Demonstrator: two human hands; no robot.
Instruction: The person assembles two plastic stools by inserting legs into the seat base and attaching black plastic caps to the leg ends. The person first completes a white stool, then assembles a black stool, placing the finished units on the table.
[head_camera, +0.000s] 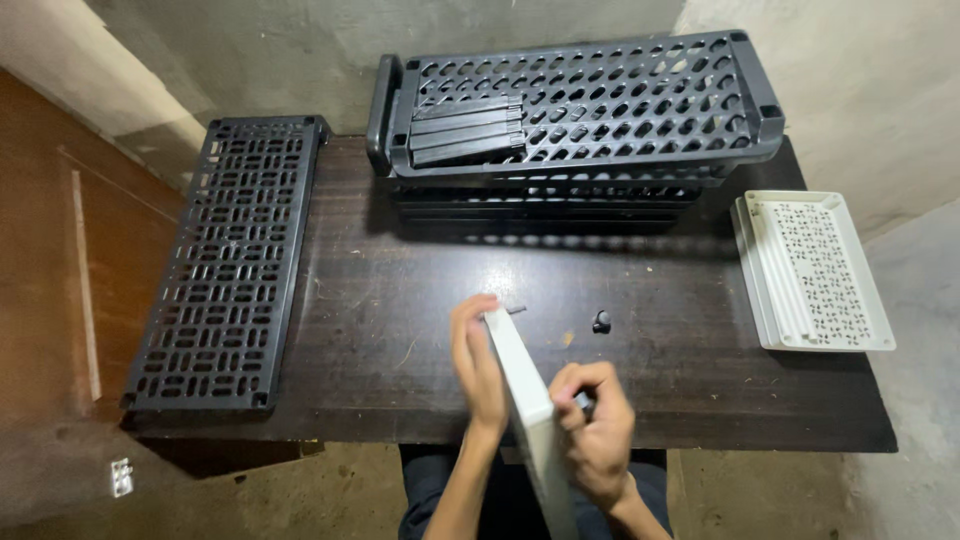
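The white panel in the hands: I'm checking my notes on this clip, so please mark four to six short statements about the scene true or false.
1. Both hands hold the white panel on edge. True: left hand, right hand.
2. A stack of white trays lies on the table's left. False: it lies on the right.
3. A black slotted shelf lies flat at the left. True.
4. The small black piece rests on the white panel. False: it lies apart on the dark table.
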